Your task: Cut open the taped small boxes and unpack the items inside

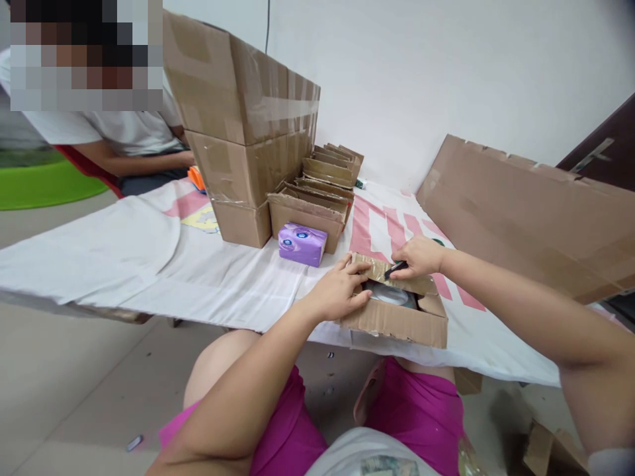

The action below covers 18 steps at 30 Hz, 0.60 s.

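Observation:
A small cardboard box (397, 324) sits at the near edge of the table, partly open, with a round whitish thing (389, 293) showing inside. My left hand (342, 289) rests on the left side of this box, its fingers stretched out and apart over the edge and flap. In my right hand (417, 256) is a black utility knife (397, 268), its tip down at the taped far flap (374, 268). My right fingers are closed around the knife. The blade itself is too small to make out.
A purple tissue pack (301, 244) stands left of the box, before a row of open cartons (307, 211). Stacked taped boxes (233, 132) rise behind. A large cardboard sheet (520, 211) stands at right. Across the white-clothed table (238, 284) sits another person (133, 135).

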{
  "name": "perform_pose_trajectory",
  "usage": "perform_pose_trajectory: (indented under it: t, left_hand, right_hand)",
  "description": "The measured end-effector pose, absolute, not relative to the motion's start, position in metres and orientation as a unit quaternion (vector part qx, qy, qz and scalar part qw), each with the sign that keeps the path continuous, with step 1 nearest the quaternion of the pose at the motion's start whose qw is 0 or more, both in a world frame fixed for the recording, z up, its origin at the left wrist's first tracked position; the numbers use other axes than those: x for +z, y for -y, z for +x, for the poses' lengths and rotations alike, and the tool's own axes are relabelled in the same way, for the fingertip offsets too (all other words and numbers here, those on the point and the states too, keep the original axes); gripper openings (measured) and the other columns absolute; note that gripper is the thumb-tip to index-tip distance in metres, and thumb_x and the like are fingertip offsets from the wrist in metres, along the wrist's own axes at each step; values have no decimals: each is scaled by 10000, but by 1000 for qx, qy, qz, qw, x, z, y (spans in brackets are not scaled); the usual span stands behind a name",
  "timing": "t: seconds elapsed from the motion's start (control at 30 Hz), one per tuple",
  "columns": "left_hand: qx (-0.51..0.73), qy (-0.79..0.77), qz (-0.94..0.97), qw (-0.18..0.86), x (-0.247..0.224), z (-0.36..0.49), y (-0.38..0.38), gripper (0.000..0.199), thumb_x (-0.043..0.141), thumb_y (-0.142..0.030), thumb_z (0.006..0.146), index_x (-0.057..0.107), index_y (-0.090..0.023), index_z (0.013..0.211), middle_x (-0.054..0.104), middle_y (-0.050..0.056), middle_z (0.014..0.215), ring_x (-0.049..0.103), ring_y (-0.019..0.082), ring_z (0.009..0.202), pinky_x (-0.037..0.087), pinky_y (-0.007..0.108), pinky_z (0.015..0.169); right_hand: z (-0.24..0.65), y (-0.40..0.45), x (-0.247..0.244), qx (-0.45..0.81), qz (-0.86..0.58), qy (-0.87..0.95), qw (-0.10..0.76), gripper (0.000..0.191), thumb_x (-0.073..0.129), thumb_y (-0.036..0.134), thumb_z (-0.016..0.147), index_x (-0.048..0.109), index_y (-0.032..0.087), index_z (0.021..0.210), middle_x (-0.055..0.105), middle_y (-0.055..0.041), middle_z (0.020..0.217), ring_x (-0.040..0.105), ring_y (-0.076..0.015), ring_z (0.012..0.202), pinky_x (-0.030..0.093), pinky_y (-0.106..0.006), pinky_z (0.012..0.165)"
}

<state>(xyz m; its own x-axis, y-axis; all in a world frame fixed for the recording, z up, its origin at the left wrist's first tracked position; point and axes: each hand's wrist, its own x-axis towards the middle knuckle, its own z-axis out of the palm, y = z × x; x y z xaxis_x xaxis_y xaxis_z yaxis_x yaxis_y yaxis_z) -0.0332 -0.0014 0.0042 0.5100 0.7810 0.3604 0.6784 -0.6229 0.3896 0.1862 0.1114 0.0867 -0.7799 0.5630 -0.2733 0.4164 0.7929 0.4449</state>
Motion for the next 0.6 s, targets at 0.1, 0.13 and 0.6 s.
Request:
perform_pose_trajectory:
  t: [0.1, 0.13, 0.6]
  left_hand:
    - [258, -424, 863, 96, 4, -33, 1, 379, 471, -374, 917, 645, -176, 1190, 503, 73, 1426, 323, 302, 1404, 195, 480, 1213]
    - [260, -424, 862, 96, 4, -33, 1, 377, 474, -373, 916, 644, -179, 1190, 503, 73, 1426, 329, 301, 1400, 194, 482, 1212]
    - [254, -428, 863, 87, 3, -33, 2, 405, 456, -379, 923, 630, -158, 1215, 497, 83, 1432, 340, 300, 1395, 179, 470, 1217]
  right_hand:
    - [185, -106, 86, 191, 264, -923, 203, 522, 414, 676, 855, 673, 226, 795, 724, -77, 768, 635, -211, 697, 245, -297, 559]
    - [185, -105, 86, 195, 270, -921, 204, 524, 413, 675, 857, 676, 225, 805, 726, -81, 775, 638, -214, 701, 251, -297, 561]
    - [185, -92, 89, 179, 360, -891, 209, 611, 352, 702, 865, 687, 195, 803, 718, -117, 769, 644, -233, 679, 276, -304, 537]
